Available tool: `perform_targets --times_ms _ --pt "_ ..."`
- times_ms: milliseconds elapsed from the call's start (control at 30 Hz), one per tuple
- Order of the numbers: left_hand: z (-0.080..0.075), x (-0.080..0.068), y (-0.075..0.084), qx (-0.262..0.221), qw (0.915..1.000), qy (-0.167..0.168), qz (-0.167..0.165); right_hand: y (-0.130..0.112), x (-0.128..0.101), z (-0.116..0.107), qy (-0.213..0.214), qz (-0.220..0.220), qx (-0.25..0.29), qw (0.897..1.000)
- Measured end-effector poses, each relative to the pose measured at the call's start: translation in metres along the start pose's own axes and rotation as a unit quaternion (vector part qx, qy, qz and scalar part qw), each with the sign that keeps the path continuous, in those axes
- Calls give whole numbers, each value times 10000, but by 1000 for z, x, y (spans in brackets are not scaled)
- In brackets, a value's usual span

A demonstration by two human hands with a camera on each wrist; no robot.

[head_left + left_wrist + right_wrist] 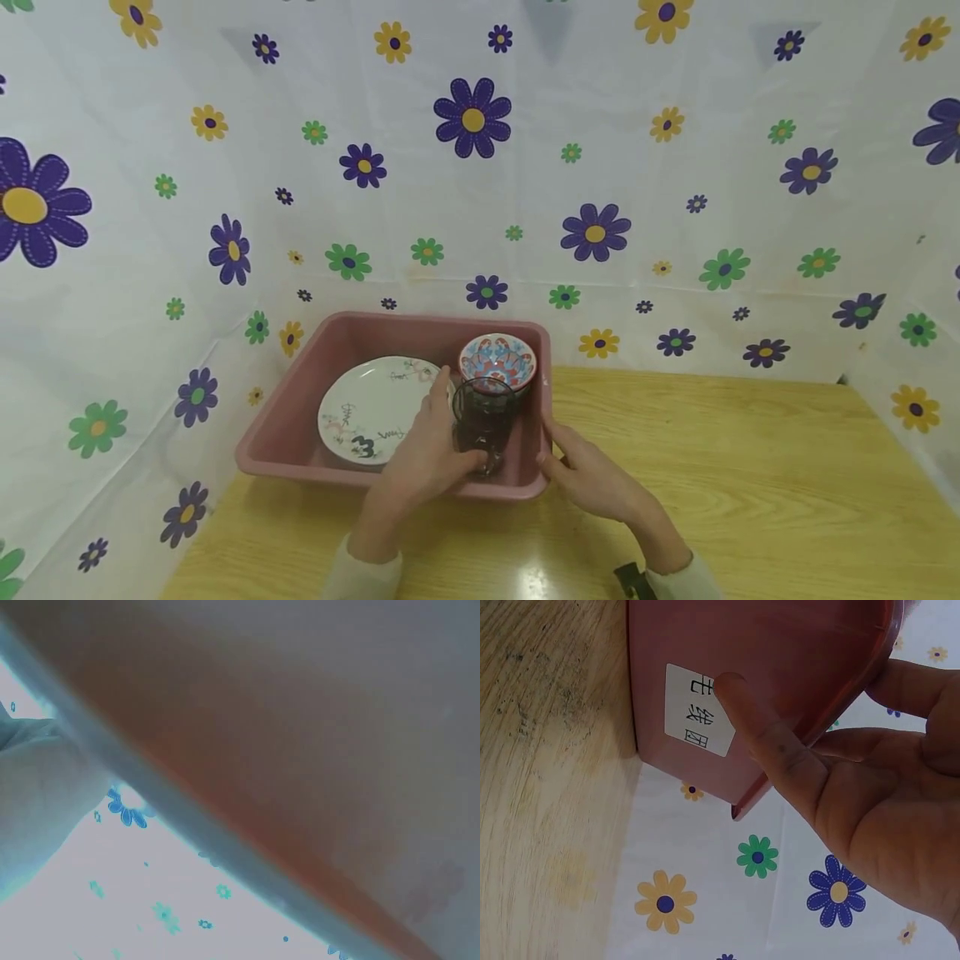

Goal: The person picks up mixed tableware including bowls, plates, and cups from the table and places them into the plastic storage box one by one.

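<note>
My left hand (420, 458) reaches over the front of a pink plastic basin (281, 421) and grips a dark tinted glass cup (486, 417) at the basin's right end. Its thumb lies across the cup's lower front. A patterned red and blue bowl (495, 357) sits just behind the cup, partly covered by it. White plates (367, 400) with printed decoration fill the basin's middle. At the right end, my right hand (600, 483) holds the basin's rim, one finger straight along the outer wall beside a white label (679, 712).
The basin stands on a wood-grain table (720, 467), close to the back curtain (420, 167) with its flower print. Something small and black (633, 579) is at the right wrist. A blurred surface fills most of the left wrist view.
</note>
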State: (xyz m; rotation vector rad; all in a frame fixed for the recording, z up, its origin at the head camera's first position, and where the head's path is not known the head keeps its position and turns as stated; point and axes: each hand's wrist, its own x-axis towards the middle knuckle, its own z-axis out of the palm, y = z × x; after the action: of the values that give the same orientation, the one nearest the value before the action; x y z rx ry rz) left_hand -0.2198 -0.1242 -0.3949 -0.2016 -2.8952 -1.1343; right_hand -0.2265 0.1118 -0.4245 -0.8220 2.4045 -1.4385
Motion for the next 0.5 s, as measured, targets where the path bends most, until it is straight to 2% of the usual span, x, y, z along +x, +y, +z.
perform_targets --times_ms 200,400,500 --pt "-6 -5 3 0 10000 59 49 0 -3 -5 55 14 -132 9999" --pt "-12 -8 6 69 9993 212 296 -1 -4 -8 -22 -21 -51 10000" --pt "-14 -8 7 142 9987 194 453 -1 -5 -11 19 -32 -192 9998"
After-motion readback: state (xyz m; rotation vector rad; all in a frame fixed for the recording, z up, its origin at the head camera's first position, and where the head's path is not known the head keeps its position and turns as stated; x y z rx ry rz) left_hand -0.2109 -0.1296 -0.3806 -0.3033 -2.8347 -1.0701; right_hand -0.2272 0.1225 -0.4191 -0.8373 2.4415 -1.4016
